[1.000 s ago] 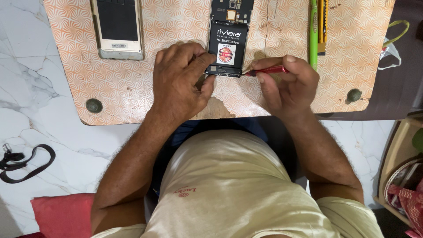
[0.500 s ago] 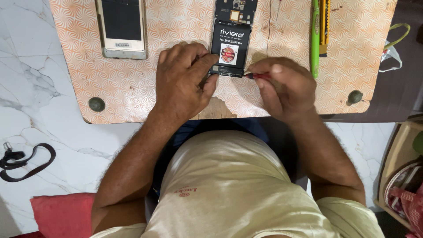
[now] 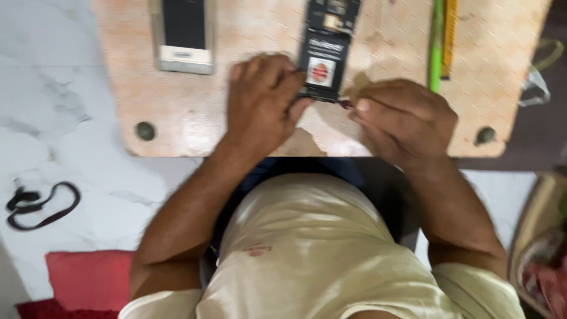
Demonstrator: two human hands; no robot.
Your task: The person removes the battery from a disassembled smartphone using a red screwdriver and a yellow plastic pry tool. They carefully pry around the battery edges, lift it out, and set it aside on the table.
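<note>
- We see a low table (image 3: 195,127) whose patterned peach top looks like smooth laminate, with a slight sheen.
- We read the opened phone (image 3: 326,56) as dark matt plastic; its battery carries a glossy paper label.
- The second phone (image 3: 183,32) shows a glossy black glass face in a pale, silvery frame.
- The floor (image 3: 65,118) looks like polished white marble.
- The shirt (image 3: 307,254) is soft matt cloth.
</note>
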